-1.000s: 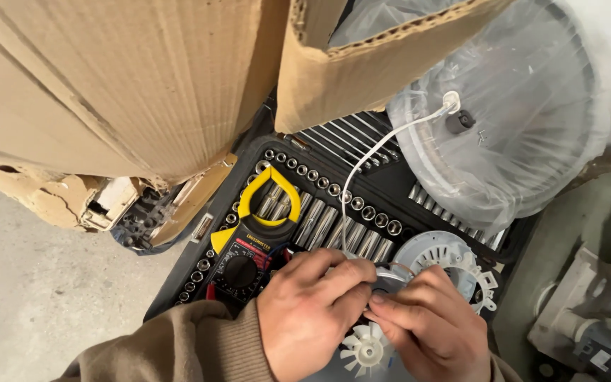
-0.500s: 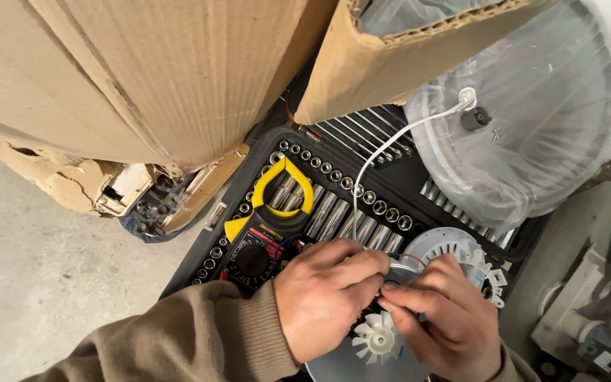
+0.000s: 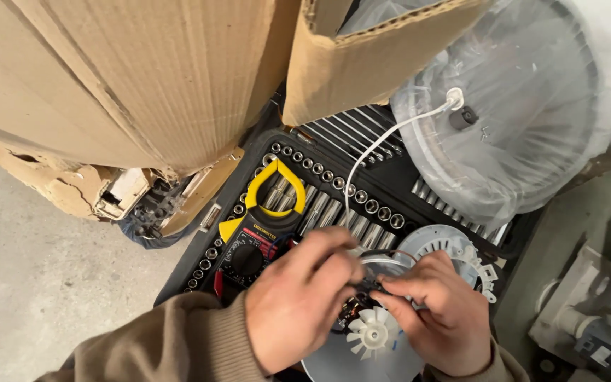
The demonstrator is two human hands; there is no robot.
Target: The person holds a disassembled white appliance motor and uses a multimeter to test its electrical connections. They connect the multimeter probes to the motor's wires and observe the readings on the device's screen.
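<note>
Fingers of both the left hand [image 3: 298, 304] and right hand [image 3: 436, 311] are pinched on a small motor [image 3: 362, 311] above its white fan [image 3: 371, 334], at 5 o'clock from the yellow meter [image 3: 263, 226] on the socket case [image 3: 362, 191].

One head-worn camera looks steeply down (close range) over the socket set [image 3: 362, 205].
</note>
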